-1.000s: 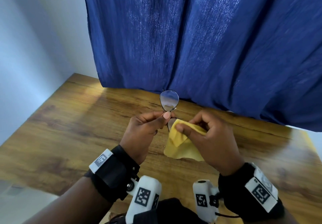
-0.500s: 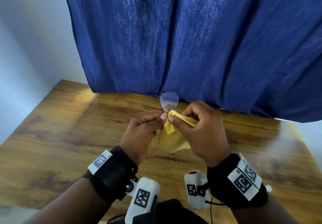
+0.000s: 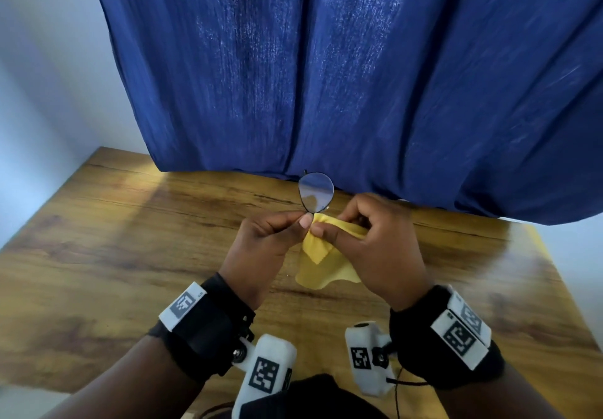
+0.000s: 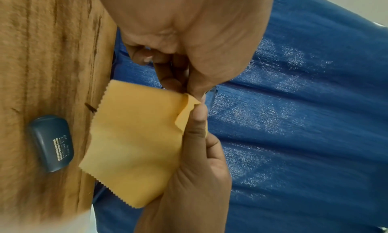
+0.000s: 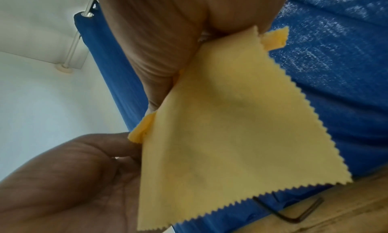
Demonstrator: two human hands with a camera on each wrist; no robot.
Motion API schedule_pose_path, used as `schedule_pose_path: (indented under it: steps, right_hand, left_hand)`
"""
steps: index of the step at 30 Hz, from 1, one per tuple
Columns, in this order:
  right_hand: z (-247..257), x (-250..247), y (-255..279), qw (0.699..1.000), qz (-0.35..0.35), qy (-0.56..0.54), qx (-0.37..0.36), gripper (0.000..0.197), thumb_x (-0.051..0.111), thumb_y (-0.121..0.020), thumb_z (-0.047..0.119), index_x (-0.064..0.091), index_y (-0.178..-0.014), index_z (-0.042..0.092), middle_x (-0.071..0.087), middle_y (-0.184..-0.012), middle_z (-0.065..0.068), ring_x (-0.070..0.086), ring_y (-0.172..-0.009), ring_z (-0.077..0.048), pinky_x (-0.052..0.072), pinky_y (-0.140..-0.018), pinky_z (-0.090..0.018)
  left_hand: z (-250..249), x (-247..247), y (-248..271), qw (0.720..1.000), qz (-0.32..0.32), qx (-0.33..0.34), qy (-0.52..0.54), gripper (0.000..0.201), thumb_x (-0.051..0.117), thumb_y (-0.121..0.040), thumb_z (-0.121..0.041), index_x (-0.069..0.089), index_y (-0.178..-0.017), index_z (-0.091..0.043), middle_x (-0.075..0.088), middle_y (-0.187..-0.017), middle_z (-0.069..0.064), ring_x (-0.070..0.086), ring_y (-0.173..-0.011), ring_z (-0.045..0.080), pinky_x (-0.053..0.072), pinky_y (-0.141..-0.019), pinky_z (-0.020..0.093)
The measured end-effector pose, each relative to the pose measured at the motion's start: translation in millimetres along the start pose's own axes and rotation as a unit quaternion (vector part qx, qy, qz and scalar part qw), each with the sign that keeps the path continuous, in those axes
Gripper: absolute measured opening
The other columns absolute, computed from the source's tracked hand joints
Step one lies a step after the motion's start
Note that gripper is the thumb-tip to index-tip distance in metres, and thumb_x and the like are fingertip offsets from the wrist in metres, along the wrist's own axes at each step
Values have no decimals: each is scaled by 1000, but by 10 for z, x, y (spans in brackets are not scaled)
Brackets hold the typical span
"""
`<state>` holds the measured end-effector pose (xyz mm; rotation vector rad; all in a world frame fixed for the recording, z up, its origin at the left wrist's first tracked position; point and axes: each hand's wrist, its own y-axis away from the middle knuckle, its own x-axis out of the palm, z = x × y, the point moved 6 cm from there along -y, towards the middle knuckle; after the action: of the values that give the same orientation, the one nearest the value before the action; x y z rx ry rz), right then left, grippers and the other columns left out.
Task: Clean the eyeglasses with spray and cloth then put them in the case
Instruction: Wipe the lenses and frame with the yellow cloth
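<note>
Only L-wrist cam shows case [image 4: 51, 142]; hands [image 3: 264, 242] [image 3: 375, 245] pinch glasses [image 3: 316, 194], cloth [image 3: 323, 265].

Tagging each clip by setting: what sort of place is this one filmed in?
Probably a room in a home or small office: a wooden table set against a plain white wall, with a blue curtain hanging behind it from a rod.

One eyeglasses [image 3: 316, 194], one cloth [image 3: 321, 263], one case [image 4: 51, 142], two hands.
</note>
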<state>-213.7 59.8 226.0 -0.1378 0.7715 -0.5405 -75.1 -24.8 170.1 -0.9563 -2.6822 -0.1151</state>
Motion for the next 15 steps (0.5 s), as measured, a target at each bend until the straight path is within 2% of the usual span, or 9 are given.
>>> schedule_pose_path:
  steps: [2, 5, 8, 12, 15]
  right_hand:
    - [-1, -15, -17, 1000, 5, 6, -4, 37, 83, -74, 53, 59, -70, 25, 60, -73, 9, 57, -68, -10, 43, -56, -21]
    - [-146, -150, -59, 999, -9, 16, 28, 37, 84, -73, 52, 58, -70, 26, 61, -74, 10, 57, -71, -7, 41, -58, -18]
    - [-227, -238, -56, 999, 1, 17, 50, 37, 84, -72, 53, 59, -72, 25, 64, -76, 8, 58, -72, -9, 42, -58, -20]
    - [-76, -118, -26, 999, 17, 18, 21, 39, 84, -70, 56, 58, -70, 27, 60, -73, 8, 56, -70, -10, 39, -55, -18]
    - [50, 40, 2, 999, 23, 31, -6, 40, 83, -72, 58, 56, -69, 29, 57, -72, 10, 53, -65, -9, 41, -54, -25]
  left_hand:
    - [11, 10, -9, 1000, -9, -6, 9, 21, 55, -101, -3, 75, -104, 4, 77, -75, -9, 65, -65, -6, 47, -61, 6]
    - [-15, -21, -36, 1000, -31, -3, 1, 22, 56, -100, -5, 76, -105, 2, 81, -88, -3, 71, -76, -4, 47, -63, 5]
    - [-24, -63, -54, 999, -54, -9, 6, 22, 58, -100, -8, 77, -106, 2, 82, -94, 1, 72, -80, -2, 48, -63, 5]
    - [-27, -80, -50, 998, -55, -14, 16, 23, 59, -99, -9, 76, -107, 4, 80, -95, 7, 72, -79, 0, 48, -62, 7]
    - [-37, -135, -34, 998, -59, -20, 21, 22, 59, -99, -8, 76, -106, 5, 80, -91, 7, 71, -75, 0, 48, -59, 6]
